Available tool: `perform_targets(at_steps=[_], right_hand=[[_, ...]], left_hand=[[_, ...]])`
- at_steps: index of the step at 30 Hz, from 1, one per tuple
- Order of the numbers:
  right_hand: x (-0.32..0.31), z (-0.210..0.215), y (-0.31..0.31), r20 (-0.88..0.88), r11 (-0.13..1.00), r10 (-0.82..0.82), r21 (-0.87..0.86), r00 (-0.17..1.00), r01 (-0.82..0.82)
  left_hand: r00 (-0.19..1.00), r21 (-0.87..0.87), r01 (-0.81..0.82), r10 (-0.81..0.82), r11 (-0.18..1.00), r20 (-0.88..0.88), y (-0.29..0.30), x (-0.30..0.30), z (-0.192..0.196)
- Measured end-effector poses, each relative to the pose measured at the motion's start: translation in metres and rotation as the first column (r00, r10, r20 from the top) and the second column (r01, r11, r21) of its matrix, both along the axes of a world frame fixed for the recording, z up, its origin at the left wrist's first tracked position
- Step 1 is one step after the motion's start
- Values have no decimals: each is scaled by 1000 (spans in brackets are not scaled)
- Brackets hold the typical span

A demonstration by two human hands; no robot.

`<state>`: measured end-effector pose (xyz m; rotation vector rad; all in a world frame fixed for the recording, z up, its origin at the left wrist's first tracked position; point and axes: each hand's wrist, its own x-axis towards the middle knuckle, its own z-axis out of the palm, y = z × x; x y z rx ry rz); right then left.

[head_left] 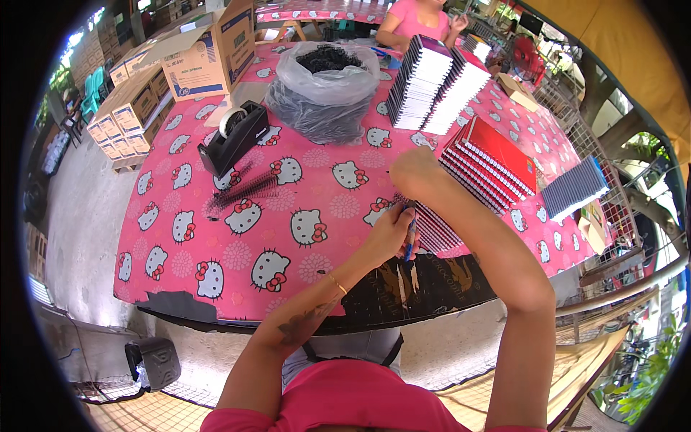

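Note:
My left hand (394, 232) is closed around a slim tool with a blue handle (409, 249), whose kind I cannot make out. It is at the near left corner of a leaning row of red spiral notebooks (497, 162). Just above it, my right hand (416, 174) is bent at the wrist and curled in, at the notebooks' left edge. Its fingertips are hidden, and so is anything in them. A bit of dark coil shows between the two hands. Loose black binding coils (245, 191) lie on the pink patterned tablecloth (237, 255) to the left.
A black tape dispenser (234, 140) and a plastic bag of black coils (324, 93) stand farther back. Beyond are white notebook stacks (432, 86) and a person in pink (421, 21). Cardboard boxes (205, 57) stand at left; a dark notebook stack (576, 189) lies at right.

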<state>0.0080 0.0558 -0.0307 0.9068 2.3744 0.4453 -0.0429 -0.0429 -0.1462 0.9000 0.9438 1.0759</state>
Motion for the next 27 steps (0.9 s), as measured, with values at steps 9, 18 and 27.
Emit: perform_targets(at_steps=[9,18,27], right_hand=[[2,8,-5,18,1000,28,5,999,-28],[4,4,-5,-21,996,87,34,996,-86],[9,-4,1,-63,990,122,81,991,-117]], left_hand=[[998,-79,21,-16,997,64,-4,6,-6],[999,-62,-14,16,998,34,-3,5,3],[999,-58,23,-25,998,-38,-16,2,6]])
